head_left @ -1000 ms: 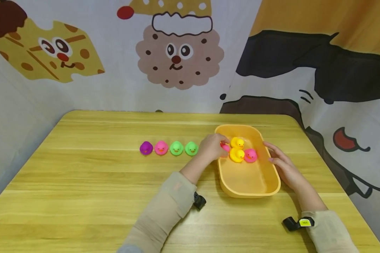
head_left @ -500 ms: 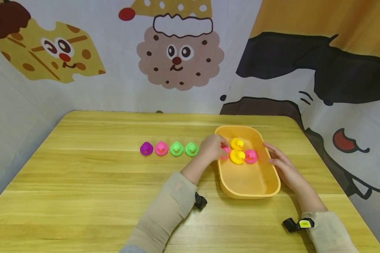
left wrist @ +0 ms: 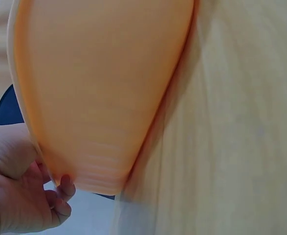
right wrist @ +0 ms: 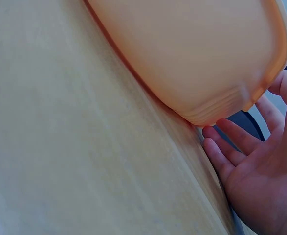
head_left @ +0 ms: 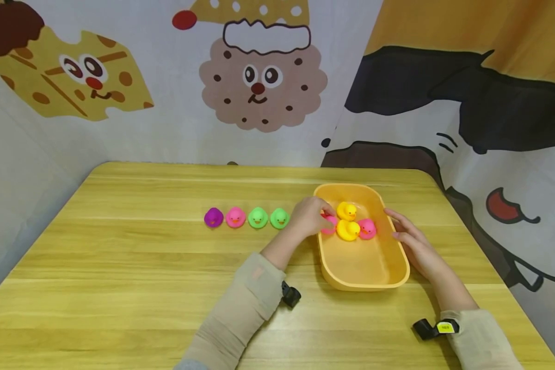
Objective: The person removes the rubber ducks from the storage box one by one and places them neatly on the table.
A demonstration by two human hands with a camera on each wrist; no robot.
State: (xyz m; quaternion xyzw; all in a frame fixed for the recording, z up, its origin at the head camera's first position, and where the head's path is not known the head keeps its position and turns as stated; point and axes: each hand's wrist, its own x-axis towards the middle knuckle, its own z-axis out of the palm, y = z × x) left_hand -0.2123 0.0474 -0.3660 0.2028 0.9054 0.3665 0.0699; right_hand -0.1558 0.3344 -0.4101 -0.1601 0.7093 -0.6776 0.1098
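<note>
An orange plastic bin (head_left: 363, 264) stands on the right half of the table. My left hand (head_left: 311, 216) reaches over its left rim, and its fingers hold a pink rubber duck (head_left: 329, 226) partly hidden behind them. Beside that duck in the bin are a yellow duck (head_left: 347, 210), a second yellow duck (head_left: 348, 230) and another pink duck (head_left: 367, 229). My right hand (head_left: 418, 249) rests against the bin's outer right wall, fingers fairly straight; in the right wrist view its thumb is at the rim. The left wrist view shows the left hand (left wrist: 21, 191) at the rim, its duck hidden.
Left of the bin, a row on the wooden table (head_left: 134, 267) holds a purple duck (head_left: 214, 217), a pink duck (head_left: 235, 217), a green duck (head_left: 258, 218) and another green duck (head_left: 279, 218). A cartoon-printed curtain (head_left: 166, 139) hangs behind the table.
The pink duck at my left fingers has turned and settled lower. The nearer yellow duck and the other pink duck have shifted slightly right. My right hand stays in place.
</note>
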